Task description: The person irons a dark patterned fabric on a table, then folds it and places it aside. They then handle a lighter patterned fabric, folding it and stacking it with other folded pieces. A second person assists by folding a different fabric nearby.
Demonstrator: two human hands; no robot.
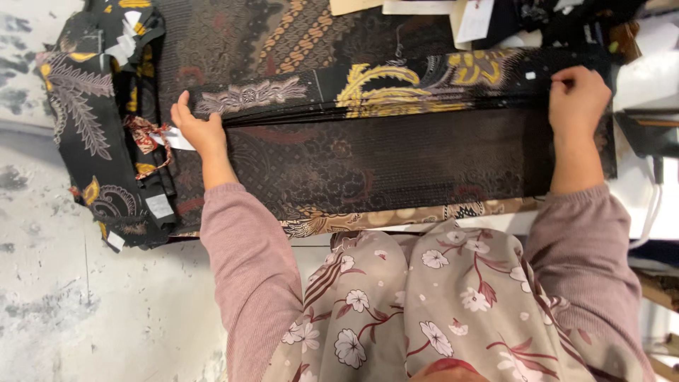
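A thick stack of dark patterned fabric pieces [396, 152] with gold and mauve floral motifs lies across the table in front of me. My left hand [198, 127] presses flat against the stack's left end, fingers together. My right hand [576, 95] grips the stack's upper right corner, thumb and fingers pinched on the top layers. A small white tag [530, 75] sits on the top layer near my right hand.
A pile of more dark patterned fabric pieces [106, 120] with white tags hangs at the left. Paper sheets [467, 18] lie at the far edge. The speckled grey floor [85, 304] shows at lower left. My floral scarf fills the bottom.
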